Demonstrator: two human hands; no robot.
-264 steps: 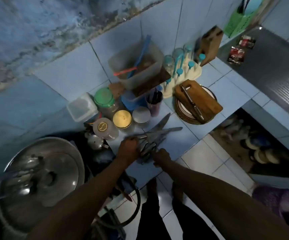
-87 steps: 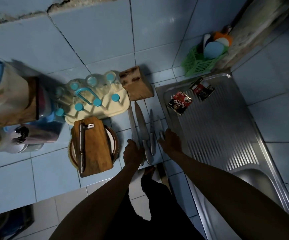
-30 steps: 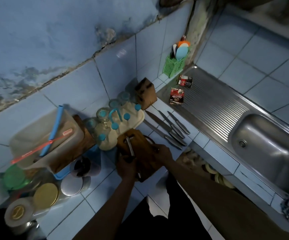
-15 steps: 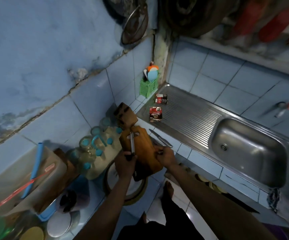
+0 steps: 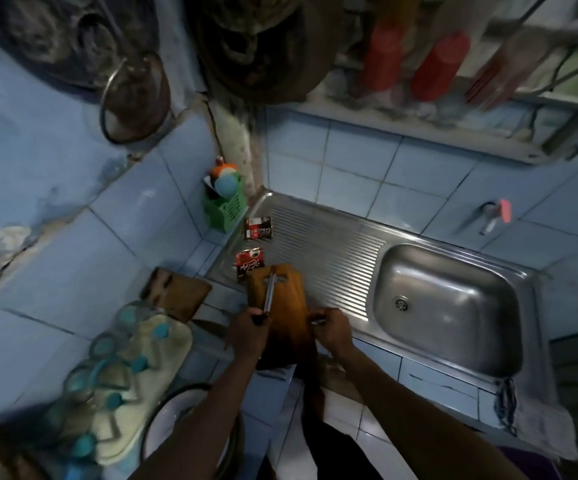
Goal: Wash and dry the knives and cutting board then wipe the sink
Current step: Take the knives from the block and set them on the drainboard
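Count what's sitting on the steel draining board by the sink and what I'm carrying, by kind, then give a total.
Sachets on the draining board: 2
Cutting board, carried: 1
Metal utensil on the cutting board: 1
Total: 4

Both hands carry a wooden cutting board above the bench edge. The left hand grips its left side and pins a metal tool on top; the right hand grips its right side. The sink basin lies right of the right hand.
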